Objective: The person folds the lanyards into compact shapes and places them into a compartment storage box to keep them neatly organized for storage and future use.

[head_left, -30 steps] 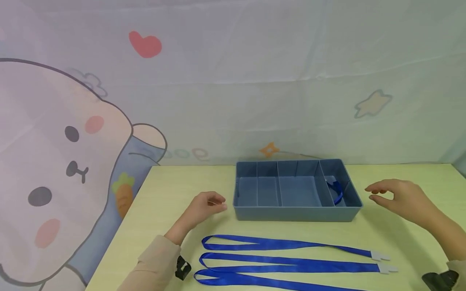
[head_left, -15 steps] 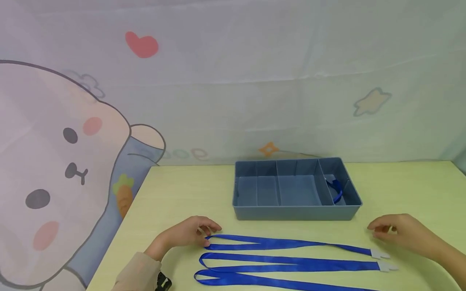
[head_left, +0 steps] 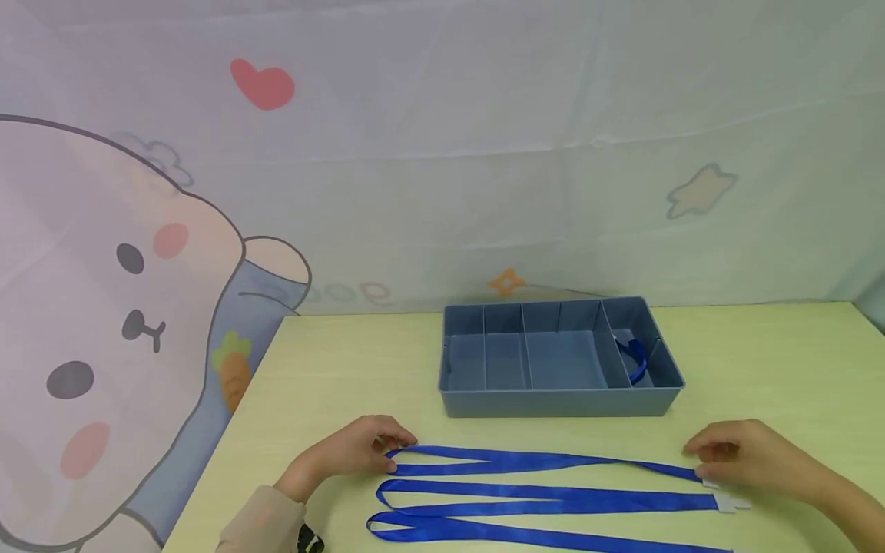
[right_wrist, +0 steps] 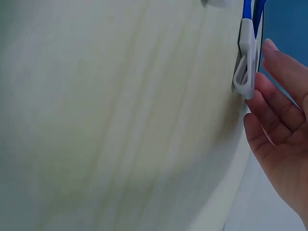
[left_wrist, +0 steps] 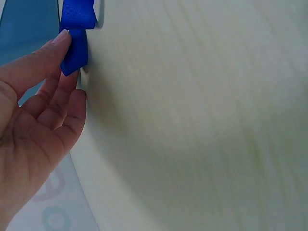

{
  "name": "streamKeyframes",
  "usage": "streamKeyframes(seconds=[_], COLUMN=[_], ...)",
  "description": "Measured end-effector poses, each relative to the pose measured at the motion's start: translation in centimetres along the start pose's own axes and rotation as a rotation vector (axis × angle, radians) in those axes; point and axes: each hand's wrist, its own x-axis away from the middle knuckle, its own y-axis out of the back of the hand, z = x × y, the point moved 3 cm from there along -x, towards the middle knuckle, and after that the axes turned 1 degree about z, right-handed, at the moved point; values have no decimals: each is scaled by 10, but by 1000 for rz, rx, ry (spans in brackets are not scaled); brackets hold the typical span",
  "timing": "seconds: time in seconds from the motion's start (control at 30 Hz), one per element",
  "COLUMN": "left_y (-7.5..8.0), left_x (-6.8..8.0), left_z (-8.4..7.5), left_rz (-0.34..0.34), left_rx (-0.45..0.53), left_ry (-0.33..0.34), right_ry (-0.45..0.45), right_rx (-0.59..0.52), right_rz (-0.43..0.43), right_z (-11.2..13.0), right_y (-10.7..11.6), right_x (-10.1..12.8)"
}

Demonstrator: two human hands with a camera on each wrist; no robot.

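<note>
Right wrist cam shows the white plastic clip [right_wrist: 245,62] hidden under the right hand [head_left: 750,461] in head view; the long blue ribbon lanyard [head_left: 546,462] lies flat between the hands, loop pinched by the left hand [head_left: 359,449], right fingertips just touching the clip.

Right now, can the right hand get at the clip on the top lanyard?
Probably yes. The right hand lies by the clip of the top lanyard, its fingers at or almost on it, and nothing lies between; the tray sits farther back.

The right hand [head_left: 750,461] covers the top lanyard's [head_left: 553,461] clip, and the nearest lanyard [head_left: 525,535] runs off the frame's lower edge.
</note>
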Motion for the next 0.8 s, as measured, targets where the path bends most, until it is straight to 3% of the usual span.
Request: streamKeyframes(seconds=[0.27, 0.53, 0.8], left_y=[-3, -5, -7], left_x=[1, 0, 1], left_z=[2, 1, 2], left_rz=[7, -2, -26], left_rx=[-31, -87, -100], left_ry=[19, 13, -48], right_ry=[116, 55, 131], right_rx=[6, 35, 77], right_rz=[-25, 32, 25], right_z=[3, 6, 5], right_y=[-5, -7, -9], right_x=[-3, -5, -1])
